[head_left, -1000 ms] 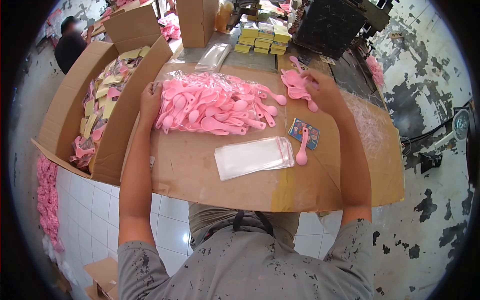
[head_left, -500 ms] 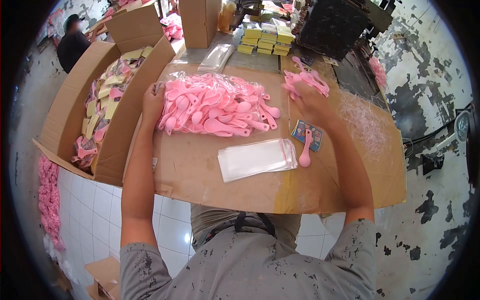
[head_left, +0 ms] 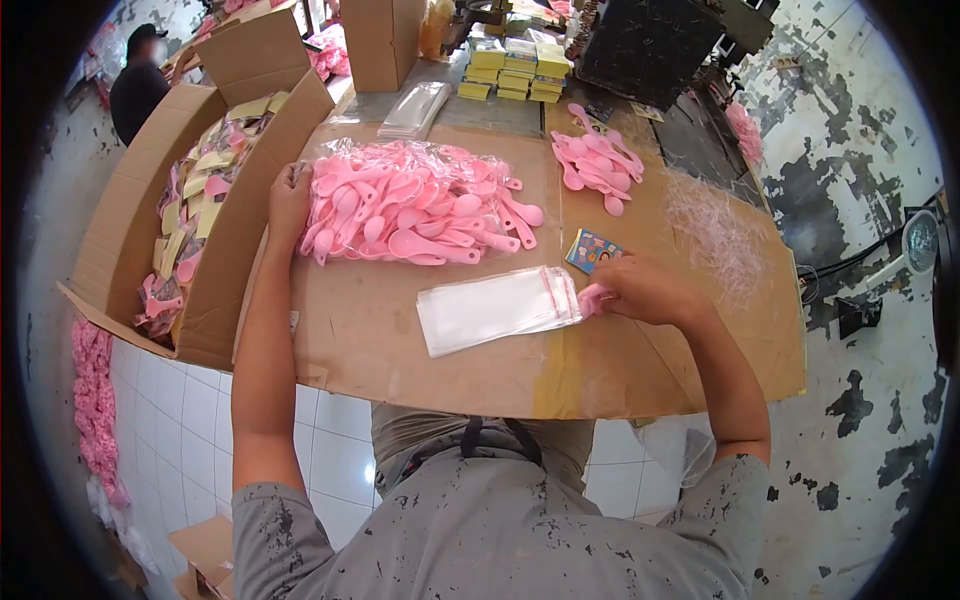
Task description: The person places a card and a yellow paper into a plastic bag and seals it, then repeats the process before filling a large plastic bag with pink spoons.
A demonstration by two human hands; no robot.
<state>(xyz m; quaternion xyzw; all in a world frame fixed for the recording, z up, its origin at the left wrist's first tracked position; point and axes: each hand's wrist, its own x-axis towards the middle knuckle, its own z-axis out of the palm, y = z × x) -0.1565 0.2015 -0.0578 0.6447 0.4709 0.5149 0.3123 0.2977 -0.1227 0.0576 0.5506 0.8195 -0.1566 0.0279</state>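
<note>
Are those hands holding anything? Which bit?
The right hand seems to pinch a pink spoon; which part is hidden. The left hand seems to hold the clear bag by its left edge.

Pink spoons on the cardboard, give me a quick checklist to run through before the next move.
1. Left hand at the left end of the big spoon bag: ok.
2. Spoons all inside that bag: not ok, several stick out at its right end.
3. Clear sleeves lying flat on the cardboard: ok.
4. Right hand firmly gripping the pink spoon beside the sleeves: cannot tell, the hand hides part of it.
5. Blue printed card fully uncovered: not ok, the right hand partly hides it.
6. Loose spoon pile apart from the sleeves: ok.
</note>
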